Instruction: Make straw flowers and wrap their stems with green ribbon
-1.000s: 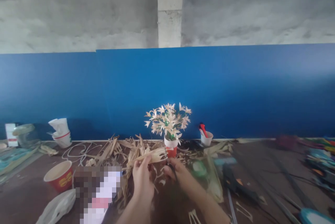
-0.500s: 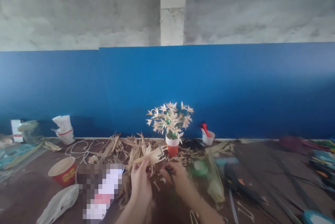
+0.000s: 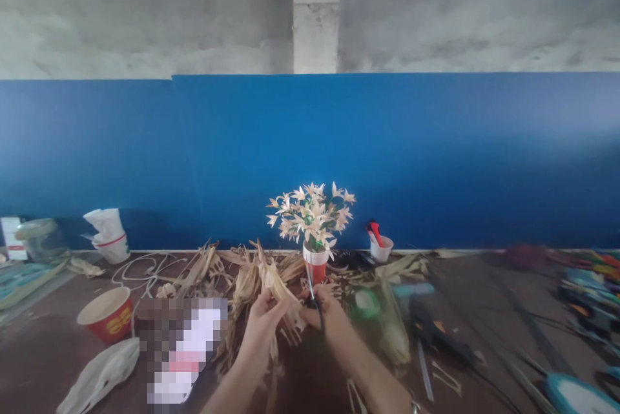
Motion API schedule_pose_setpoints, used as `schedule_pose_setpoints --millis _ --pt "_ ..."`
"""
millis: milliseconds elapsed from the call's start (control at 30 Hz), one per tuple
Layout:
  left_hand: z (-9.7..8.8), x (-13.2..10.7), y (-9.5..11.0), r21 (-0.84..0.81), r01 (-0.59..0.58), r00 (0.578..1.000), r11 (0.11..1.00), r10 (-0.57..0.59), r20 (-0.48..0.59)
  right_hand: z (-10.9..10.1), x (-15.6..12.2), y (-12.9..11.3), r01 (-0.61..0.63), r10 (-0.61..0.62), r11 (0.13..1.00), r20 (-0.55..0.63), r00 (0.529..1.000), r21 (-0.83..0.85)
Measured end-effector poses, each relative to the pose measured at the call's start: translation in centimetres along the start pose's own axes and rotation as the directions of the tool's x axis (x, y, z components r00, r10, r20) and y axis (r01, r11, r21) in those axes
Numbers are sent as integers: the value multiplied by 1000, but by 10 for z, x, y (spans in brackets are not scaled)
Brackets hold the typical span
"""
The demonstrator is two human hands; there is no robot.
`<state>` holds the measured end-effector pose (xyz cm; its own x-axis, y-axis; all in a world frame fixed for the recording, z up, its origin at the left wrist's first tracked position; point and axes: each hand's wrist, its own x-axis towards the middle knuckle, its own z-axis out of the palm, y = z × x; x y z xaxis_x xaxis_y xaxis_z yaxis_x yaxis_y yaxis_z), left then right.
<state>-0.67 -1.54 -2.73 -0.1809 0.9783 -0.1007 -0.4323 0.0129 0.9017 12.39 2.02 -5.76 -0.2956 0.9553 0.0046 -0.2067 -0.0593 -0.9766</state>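
Note:
My left hand (image 3: pixel 261 320) is closed on a pale dried corn husk (image 3: pixel 274 281), pinched between thumb and fingers. The husk slants down to the right, its cut, fringed end near my right fingers. In my right hand (image 3: pixel 330 316) is a pair of scissors (image 3: pixel 311 286), blades pointing up and away from me. Some of the right fingers reach the husk's edge; whether they grip it I cannot tell. Just beyond the hands, a bunch of cream husk flowers (image 3: pixel 314 217) with green stems stands in a red and white cup (image 3: pixel 316 270).
More dried husks (image 3: pixel 203 269) lie behind and left of my hands. A phone-like pixelated object (image 3: pixel 186 356), red paper cup (image 3: pixel 109 320) and crumpled plastic bag (image 3: pixel 101 375) are left. Rightward are a white cup (image 3: pixel 381 250), a dark glue gun (image 3: pixel 438 336) and a blue-rimmed roll (image 3: pixel 571 394).
The husk has turned from pointing right to slanting down to the right. My hands have come closer together, and the scissors' blades now stand beside the husk instead of at its tip.

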Motion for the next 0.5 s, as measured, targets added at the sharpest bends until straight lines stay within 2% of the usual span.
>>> schedule_pose_setpoints --millis 100,233,333,433,500 --pt "-4 0 -8 14 30 999 999 -31 21 3 1 1 38 -42 997 -58 997 -64" --pt "-9 -2 -7 -35 10 999 999 -11 -38 3 0 2 8 -11 998 -47 999 -66" --pt "-13 -1 -3 -71 -28 994 997 21 -103 1 -2 5 -38 48 991 76 996 -130" --pt "-17 3 -3 -74 -63 988 995 52 -144 1 -8 11 -93 136 974 204 969 -208" --pt "-21 7 -7 -30 -72 982 997 66 -178 2 -12 16 -90 141 976 262 955 -200"
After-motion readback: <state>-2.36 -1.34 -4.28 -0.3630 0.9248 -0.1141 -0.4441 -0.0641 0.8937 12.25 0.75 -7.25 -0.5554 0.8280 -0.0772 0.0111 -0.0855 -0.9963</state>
